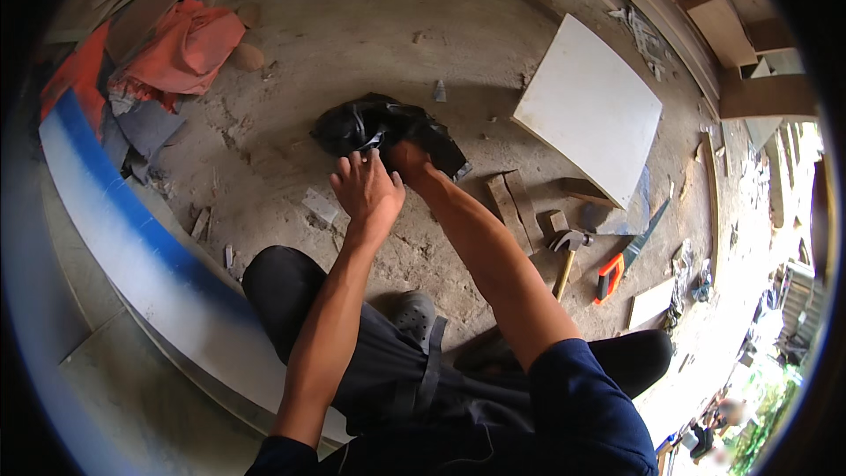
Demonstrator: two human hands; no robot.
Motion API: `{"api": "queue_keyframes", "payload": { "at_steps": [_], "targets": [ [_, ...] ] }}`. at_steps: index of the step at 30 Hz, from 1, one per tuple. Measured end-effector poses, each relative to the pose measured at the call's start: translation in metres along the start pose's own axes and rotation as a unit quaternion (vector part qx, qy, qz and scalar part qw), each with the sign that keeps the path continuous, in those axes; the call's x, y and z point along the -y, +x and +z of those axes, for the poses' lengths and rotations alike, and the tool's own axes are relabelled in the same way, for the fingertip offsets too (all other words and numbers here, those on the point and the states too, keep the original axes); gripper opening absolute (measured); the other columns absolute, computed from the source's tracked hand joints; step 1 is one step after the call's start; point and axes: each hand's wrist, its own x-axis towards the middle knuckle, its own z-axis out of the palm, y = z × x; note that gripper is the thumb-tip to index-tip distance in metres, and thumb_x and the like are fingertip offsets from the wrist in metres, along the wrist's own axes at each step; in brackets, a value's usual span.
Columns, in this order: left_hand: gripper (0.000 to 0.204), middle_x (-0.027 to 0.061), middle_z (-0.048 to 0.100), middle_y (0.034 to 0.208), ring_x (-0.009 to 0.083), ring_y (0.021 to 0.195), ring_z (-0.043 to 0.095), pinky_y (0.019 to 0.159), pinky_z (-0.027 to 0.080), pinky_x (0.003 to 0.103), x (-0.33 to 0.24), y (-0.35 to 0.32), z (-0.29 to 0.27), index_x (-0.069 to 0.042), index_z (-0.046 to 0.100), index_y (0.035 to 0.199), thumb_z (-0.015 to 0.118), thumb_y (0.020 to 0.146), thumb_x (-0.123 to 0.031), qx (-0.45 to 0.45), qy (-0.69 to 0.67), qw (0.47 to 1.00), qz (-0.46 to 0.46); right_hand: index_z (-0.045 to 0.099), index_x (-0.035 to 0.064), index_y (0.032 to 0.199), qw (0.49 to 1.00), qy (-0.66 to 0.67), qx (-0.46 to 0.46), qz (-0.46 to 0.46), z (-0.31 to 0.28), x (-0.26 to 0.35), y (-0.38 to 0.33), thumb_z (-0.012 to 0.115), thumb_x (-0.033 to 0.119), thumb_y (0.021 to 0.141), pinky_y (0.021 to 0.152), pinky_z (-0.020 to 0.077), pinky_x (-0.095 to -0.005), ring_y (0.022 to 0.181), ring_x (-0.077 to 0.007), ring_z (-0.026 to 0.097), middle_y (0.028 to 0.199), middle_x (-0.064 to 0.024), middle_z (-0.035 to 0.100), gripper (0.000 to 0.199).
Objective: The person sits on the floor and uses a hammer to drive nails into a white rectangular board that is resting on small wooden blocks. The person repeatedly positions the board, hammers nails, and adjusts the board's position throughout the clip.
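Note:
A crumpled black plastic bag (352, 122) lies on the dirt floor in front of me. My right hand (410, 159) reaches into its folds, and the plastic hides the fingers. Beside it, my left hand (368, 192) rests at the bag's near edge with the fingers spread and the thumb apart. The fingertips touch or nearly touch the plastic. Whatever the bag contains is hidden.
To the right are a white board (595, 106), wood blocks (515, 207), a claw hammer (568, 256) and an orange-handled handsaw (626, 256). A long blue-and-white panel (141, 220) curves along my left. Red sheeting (189, 48) lies at the far left.

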Motion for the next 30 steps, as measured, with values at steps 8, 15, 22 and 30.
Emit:
{"api": "queue_keyframes", "payload": {
  "at_steps": [8,15,22,30],
  "targets": [
    [0.041,0.0098,0.057,0.119,0.0292,0.118,0.048,0.098,0.037,0.048,-0.014,0.01,-0.002,-0.014,0.059,0.117,0.067,0.082,-0.032,0.016,-0.022,1.0,-0.005,0.066,-0.0004,0.101,0.977,0.201,0.014,0.072,-0.013,-0.011,-0.019,0.045,0.027,0.092,0.072,0.0519,-0.0428,0.085,-0.0358,0.068,0.094,-0.0212,0.069,0.036],
    [0.028,0.0095,0.06,0.111,0.0301,0.112,0.052,0.092,0.042,0.047,-0.006,0.023,0.008,-0.011,0.063,0.11,0.06,0.082,-0.015,-0.017,-0.077,0.997,-0.018,0.07,-0.0004,0.09,0.944,0.291,-0.09,0.129,-0.062,0.013,-0.033,0.065,0.023,0.084,0.068,0.0511,-0.041,0.081,-0.0327,0.07,0.083,-0.0211,0.069,0.024],
    [0.031,0.0079,0.061,0.112,0.0286,0.112,0.053,0.094,0.043,0.045,-0.003,0.03,0.011,-0.014,0.065,0.11,0.06,0.079,-0.011,-0.009,-0.088,0.996,-0.031,0.071,-0.0003,0.089,0.895,0.424,-0.041,0.133,-0.069,-0.019,-0.039,0.07,0.017,0.083,0.054,0.047,-0.0336,0.059,-0.0149,0.059,0.068,-0.0091,0.065,0.018],
    [0.032,0.0083,0.061,0.115,0.0291,0.114,0.052,0.096,0.04,0.047,0.0,0.028,0.011,-0.014,0.066,0.112,0.059,0.08,-0.012,-0.007,-0.1,0.994,-0.039,0.073,0.0023,0.09,0.886,0.444,-0.035,0.128,-0.076,-0.018,-0.045,0.066,0.012,0.085,0.05,0.047,-0.0288,0.055,-0.0118,0.057,0.067,-0.0051,0.064,0.012]
  ]
}}
